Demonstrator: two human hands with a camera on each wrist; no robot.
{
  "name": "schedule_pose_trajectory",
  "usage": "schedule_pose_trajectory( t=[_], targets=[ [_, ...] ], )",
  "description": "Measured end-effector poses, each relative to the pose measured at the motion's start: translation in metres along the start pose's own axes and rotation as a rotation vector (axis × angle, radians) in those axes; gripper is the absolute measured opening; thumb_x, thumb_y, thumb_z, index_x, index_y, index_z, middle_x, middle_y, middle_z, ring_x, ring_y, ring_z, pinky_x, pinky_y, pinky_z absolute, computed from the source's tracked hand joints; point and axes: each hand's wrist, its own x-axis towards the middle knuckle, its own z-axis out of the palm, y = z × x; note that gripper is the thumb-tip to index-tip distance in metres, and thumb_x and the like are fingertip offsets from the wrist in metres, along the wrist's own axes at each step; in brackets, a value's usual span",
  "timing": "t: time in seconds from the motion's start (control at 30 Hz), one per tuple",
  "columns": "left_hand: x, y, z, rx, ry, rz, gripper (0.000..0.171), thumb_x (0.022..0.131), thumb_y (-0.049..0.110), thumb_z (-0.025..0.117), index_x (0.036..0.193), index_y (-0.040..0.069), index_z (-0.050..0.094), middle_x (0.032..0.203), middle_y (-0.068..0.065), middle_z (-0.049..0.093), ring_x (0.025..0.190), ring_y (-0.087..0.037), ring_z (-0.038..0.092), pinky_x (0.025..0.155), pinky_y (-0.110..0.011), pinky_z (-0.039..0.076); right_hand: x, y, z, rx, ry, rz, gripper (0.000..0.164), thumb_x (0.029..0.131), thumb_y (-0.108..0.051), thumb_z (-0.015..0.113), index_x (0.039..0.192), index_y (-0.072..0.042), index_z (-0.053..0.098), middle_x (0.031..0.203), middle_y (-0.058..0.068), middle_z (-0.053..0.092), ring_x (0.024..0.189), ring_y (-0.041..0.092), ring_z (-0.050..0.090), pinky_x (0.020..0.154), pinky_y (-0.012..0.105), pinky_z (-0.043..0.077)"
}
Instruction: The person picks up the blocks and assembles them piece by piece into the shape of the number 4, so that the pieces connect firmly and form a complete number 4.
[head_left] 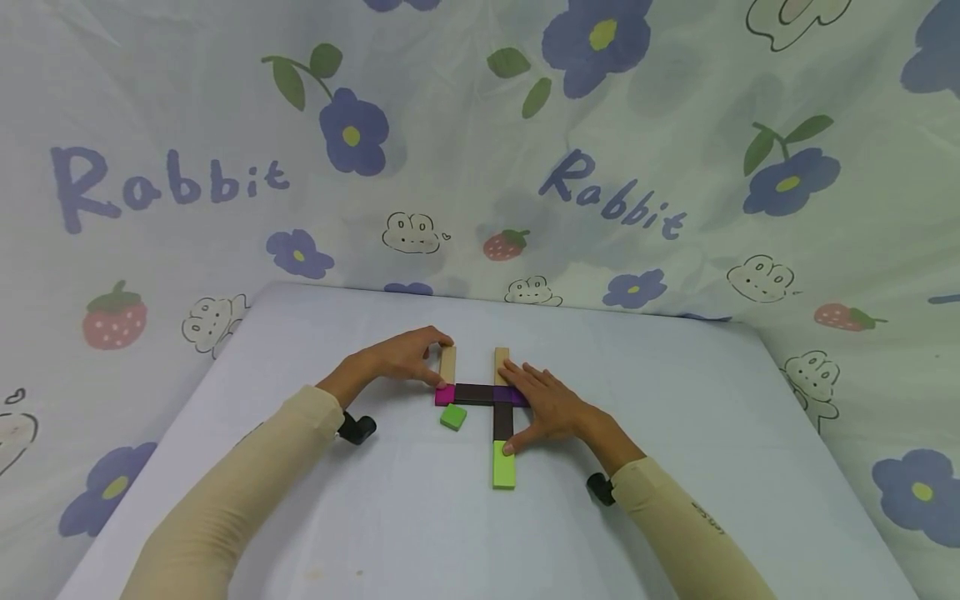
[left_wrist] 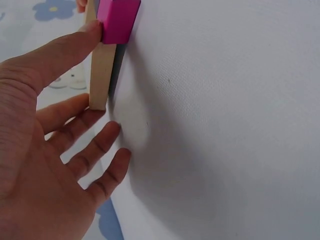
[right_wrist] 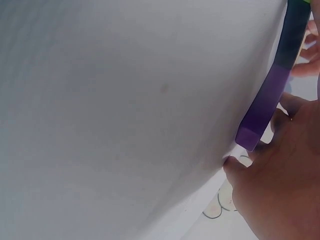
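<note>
In the head view, my left hand (head_left: 405,357) spans a tan wooden block (head_left: 447,367), fingers at its far end and thumb at its near end beside a magenta block (head_left: 445,397). From there a dark brown block (head_left: 474,394) runs right to a purple block (head_left: 504,395). My right hand (head_left: 553,408) rests over the purple block's right part, its fingers on a second tan block (head_left: 502,358). Its thumb touches a lime-green block (head_left: 504,471), below another dark brown block (head_left: 503,422). The left wrist view shows the thumb against the tan block's side, near the magenta block (left_wrist: 117,22).
A small green square block (head_left: 453,417) lies loose and turned just below the magenta block. White cloth covers the table (head_left: 405,525), and a patterned curtain (head_left: 465,167) hangs behind its far edge. Each wrist carries a small black camera.
</note>
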Motion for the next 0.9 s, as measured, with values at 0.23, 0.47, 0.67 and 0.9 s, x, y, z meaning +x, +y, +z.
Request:
schedule_pose_trajectory(
  t=[0.23, 0.47, 0.67, 0.9],
  targets=[
    [-0.0011, 0.0013, -0.0007, 0.014, -0.007, 0.017, 0.081, 0.08, 0.033, 0.087, 0.144, 0.002, 0.05, 0.138, -0.013, 0.054, 0.113, -0.029, 0.054, 0.097, -0.044, 0.048, 0.0, 0.0001, 0.0006, 0.002, 0.002, -0.012, 0.129, 0.068, -0.067, 0.084, 0.164, -0.02, 0.013, 0.17, -0.001, 0.006, 0.155, 0.03, 0.006, 0.122, 0.053, 0.006],
    [0.0, 0.0019, 0.0004, 0.04, -0.012, 0.017, 0.081, 0.081, 0.035, 0.086, 0.145, 0.002, 0.049, 0.143, -0.015, 0.051, 0.116, -0.03, 0.055, 0.102, -0.046, 0.046, 0.0005, 0.0008, 0.0012, -0.003, -0.001, -0.006, 0.129, 0.068, -0.067, 0.084, 0.164, -0.02, 0.012, 0.17, -0.001, 0.006, 0.155, 0.029, 0.006, 0.122, 0.052, 0.006],
    [0.0003, 0.0021, 0.0012, 0.041, -0.002, 0.028, 0.08, 0.081, 0.034, 0.086, 0.145, 0.001, 0.049, 0.143, -0.016, 0.051, 0.115, -0.03, 0.054, 0.101, -0.046, 0.046, 0.0004, 0.001, 0.001, 0.004, 0.0, -0.004, 0.129, 0.068, -0.067, 0.084, 0.164, -0.021, 0.013, 0.17, -0.001, 0.006, 0.155, 0.029, 0.005, 0.122, 0.052, 0.005],
    [0.0026, 0.0, 0.0012, 0.048, -0.004, 0.023, 0.078, 0.083, 0.032, 0.085, 0.146, 0.002, 0.049, 0.144, -0.016, 0.05, 0.116, -0.029, 0.053, 0.102, -0.046, 0.046, 0.0, 0.0, 0.0003, 0.018, 0.002, -0.007, 0.128, 0.068, -0.066, 0.085, 0.164, -0.02, 0.014, 0.17, -0.001, 0.006, 0.155, 0.029, 0.006, 0.122, 0.052, 0.005]
  ],
)
